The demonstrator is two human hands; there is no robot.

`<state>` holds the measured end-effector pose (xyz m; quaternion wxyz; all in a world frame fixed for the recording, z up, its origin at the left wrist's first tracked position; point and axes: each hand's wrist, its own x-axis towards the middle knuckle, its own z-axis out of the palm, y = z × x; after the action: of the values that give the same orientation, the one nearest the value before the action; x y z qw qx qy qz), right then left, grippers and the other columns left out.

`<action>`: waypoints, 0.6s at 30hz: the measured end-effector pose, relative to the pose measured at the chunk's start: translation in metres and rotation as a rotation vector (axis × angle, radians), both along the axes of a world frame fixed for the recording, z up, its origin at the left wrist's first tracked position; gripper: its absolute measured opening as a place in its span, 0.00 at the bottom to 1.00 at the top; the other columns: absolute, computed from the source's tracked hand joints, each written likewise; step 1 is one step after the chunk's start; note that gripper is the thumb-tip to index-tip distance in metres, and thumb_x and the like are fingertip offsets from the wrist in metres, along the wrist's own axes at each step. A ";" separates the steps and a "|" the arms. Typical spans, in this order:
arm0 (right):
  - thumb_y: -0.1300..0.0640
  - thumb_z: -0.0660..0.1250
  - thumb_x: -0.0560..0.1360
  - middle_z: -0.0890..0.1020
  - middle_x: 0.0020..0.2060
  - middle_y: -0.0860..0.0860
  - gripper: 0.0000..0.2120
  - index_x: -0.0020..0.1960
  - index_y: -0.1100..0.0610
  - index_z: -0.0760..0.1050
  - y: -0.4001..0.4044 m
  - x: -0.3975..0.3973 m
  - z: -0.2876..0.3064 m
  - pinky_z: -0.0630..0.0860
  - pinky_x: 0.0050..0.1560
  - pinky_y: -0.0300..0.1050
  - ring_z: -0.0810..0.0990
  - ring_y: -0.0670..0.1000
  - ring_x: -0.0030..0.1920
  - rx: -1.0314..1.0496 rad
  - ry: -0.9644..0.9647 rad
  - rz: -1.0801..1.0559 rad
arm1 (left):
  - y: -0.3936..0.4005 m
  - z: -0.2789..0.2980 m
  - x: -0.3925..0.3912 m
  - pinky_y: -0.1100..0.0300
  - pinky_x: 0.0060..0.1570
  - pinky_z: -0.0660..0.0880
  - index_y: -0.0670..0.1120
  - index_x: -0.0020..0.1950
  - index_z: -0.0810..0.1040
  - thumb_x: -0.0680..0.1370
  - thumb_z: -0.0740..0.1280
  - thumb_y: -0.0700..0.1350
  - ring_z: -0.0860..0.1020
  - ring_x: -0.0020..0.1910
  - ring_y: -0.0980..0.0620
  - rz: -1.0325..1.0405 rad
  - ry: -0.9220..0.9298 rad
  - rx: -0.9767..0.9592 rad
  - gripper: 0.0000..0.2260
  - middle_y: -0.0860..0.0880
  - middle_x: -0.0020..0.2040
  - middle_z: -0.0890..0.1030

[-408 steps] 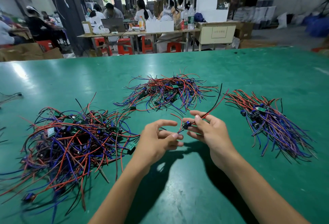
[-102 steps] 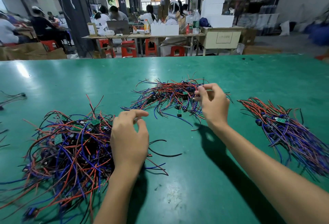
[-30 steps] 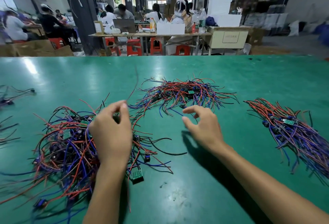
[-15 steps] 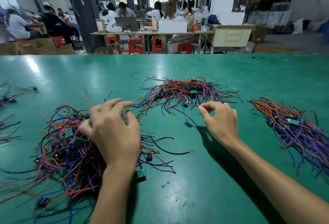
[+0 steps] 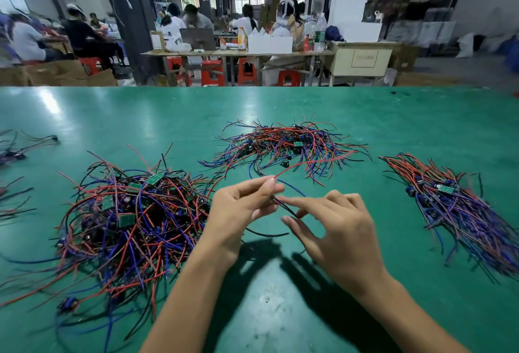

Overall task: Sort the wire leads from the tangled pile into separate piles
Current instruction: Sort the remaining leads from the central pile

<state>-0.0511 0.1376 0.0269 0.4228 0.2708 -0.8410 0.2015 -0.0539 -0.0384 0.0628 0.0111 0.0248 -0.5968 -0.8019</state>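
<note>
A big tangled pile (image 5: 134, 220) of red, blue and black wire leads with small green boards lies on the left of the green table (image 5: 280, 310). A sorted pile (image 5: 289, 147) sits in the middle at the back, and another sorted pile (image 5: 455, 206) lies to the right. My left hand (image 5: 241, 209) pinches one wire lead (image 5: 309, 163) above the table; its red and blue wires trail up and to the right. My right hand (image 5: 334, 229) is close beside it, its straight index finger and thumb on either side of the lead's black wire (image 5: 286, 208).
A loose black wire (image 5: 266, 234) lies on the table under my hands. A few more leads (image 5: 16, 150) lie at the far left edge. Beyond the table's far edge, people sit at work tables (image 5: 238, 52) with red stools.
My left hand has come off the tangled pile, lifting one lead toward the middle. My right hand has drawn back from the middle pile to meet it.
</note>
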 end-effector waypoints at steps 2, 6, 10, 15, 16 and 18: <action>0.48 0.77 0.73 0.84 0.38 0.39 0.13 0.57 0.47 0.84 0.001 0.002 -0.002 0.72 0.46 0.48 0.78 0.47 0.37 -0.039 -0.062 0.001 | -0.004 0.001 0.000 0.63 0.46 0.81 0.41 0.54 0.84 0.72 0.73 0.46 0.85 0.45 0.50 0.006 0.019 0.026 0.13 0.43 0.50 0.87; 0.45 0.72 0.75 0.82 0.35 0.37 0.11 0.56 0.44 0.83 0.000 0.005 0.000 0.71 0.47 0.44 0.76 0.43 0.36 -0.116 -0.224 0.017 | -0.005 0.002 -0.001 0.63 0.46 0.81 0.43 0.54 0.84 0.76 0.72 0.43 0.84 0.42 0.51 0.112 0.060 0.015 0.08 0.44 0.49 0.87; 0.44 0.65 0.77 0.77 0.32 0.37 0.08 0.52 0.42 0.82 0.000 0.001 -0.007 0.70 0.47 0.43 0.77 0.44 0.35 -0.174 -0.380 -0.018 | -0.020 0.010 -0.005 0.63 0.42 0.79 0.47 0.52 0.86 0.77 0.73 0.41 0.82 0.37 0.56 0.516 0.290 -0.205 0.05 0.48 0.41 0.87; 0.50 0.69 0.78 0.76 0.33 0.37 0.05 0.52 0.43 0.82 0.003 -0.011 -0.023 0.70 0.46 0.44 0.75 0.45 0.37 -0.136 -0.532 -0.093 | -0.056 0.012 0.000 0.54 0.52 0.79 0.46 0.58 0.84 0.80 0.70 0.44 0.81 0.48 0.48 1.116 0.642 -0.809 0.08 0.48 0.52 0.85; 0.50 0.69 0.77 0.77 0.34 0.37 0.05 0.52 0.43 0.82 0.004 -0.014 -0.025 0.70 0.46 0.43 0.74 0.44 0.39 -0.147 -0.581 -0.100 | -0.060 0.012 0.000 0.59 0.54 0.76 0.44 0.59 0.84 0.80 0.70 0.41 0.79 0.50 0.46 1.195 0.713 -0.879 0.09 0.46 0.53 0.84; 0.50 0.68 0.77 0.79 0.35 0.38 0.06 0.52 0.42 0.82 0.004 -0.020 -0.027 0.71 0.46 0.43 0.75 0.44 0.42 -0.188 -0.666 -0.110 | -0.062 0.009 -0.001 0.65 0.55 0.70 0.40 0.60 0.84 0.79 0.69 0.36 0.74 0.53 0.42 1.269 0.762 -1.002 0.10 0.42 0.55 0.83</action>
<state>-0.0710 0.1417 0.0004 0.1584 0.1043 -0.9240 0.3320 -0.0552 -0.1004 0.0718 0.6598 0.0746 -0.7069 -0.2437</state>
